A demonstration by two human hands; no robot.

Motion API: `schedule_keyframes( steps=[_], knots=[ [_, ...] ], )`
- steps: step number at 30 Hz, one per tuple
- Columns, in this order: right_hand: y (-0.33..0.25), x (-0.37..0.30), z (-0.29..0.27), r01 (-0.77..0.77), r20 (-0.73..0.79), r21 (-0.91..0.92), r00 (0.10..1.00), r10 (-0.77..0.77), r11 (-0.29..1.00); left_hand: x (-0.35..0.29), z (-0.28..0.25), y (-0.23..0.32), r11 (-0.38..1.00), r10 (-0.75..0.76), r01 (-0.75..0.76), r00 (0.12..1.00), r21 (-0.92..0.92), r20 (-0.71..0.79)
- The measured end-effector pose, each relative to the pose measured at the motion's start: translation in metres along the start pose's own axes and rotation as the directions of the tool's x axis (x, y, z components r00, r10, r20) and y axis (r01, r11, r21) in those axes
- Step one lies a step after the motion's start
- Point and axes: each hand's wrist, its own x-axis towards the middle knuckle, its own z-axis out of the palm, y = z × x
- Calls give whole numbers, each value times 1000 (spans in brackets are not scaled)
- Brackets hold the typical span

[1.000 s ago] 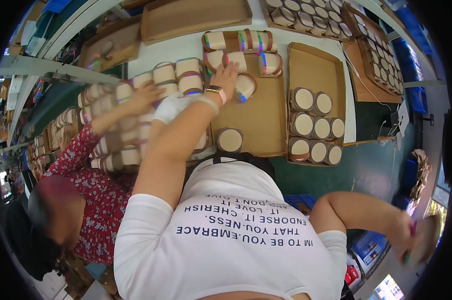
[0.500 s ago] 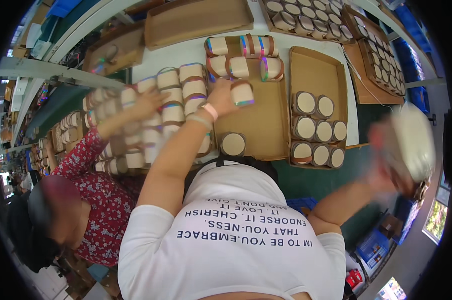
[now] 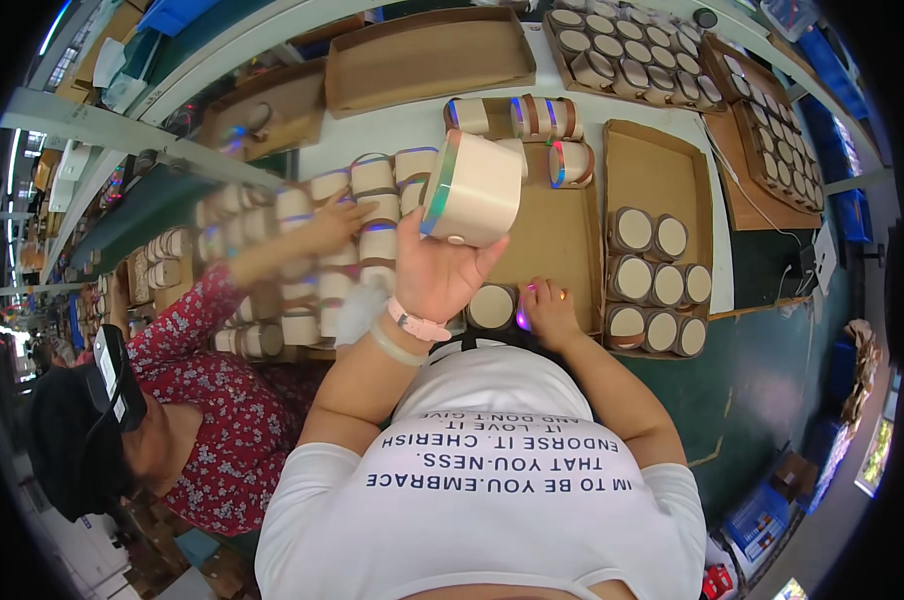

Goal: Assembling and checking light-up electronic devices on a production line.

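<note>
The left hand (image 3: pixel 442 280) was held raised, its palm turned up and its fingers cupped. The right hand (image 3: pixel 550 314) was held lower, the right forearm (image 3: pixel 612 388) angled inward.

Dk lettering (image 3: pixel 502 462), upside-down, on wht T-shirt (image 3: pixel 482 545)

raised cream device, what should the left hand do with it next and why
Perhaps lower the cream device into the tray by the right hand: the left hand holds it raised, and bare cardboard shows there.
</note>
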Motion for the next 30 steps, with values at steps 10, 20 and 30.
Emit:
schedule_keyframes(
  steps=[10,20,30],
  knots=[
    [9,9,6,182,65,-30,982,-179,983,0,7,1,1000,28,-28,998,-6,-48],
    [-1,8,-55,183,-203,676,977,-58,714,6,-18,-28,103,480,-347,838,932,259],
    [8,1,-132,434,-185,686,880,437,-584,18,-14,-67,-543,-52,-521,804,659,592]
  ],
)
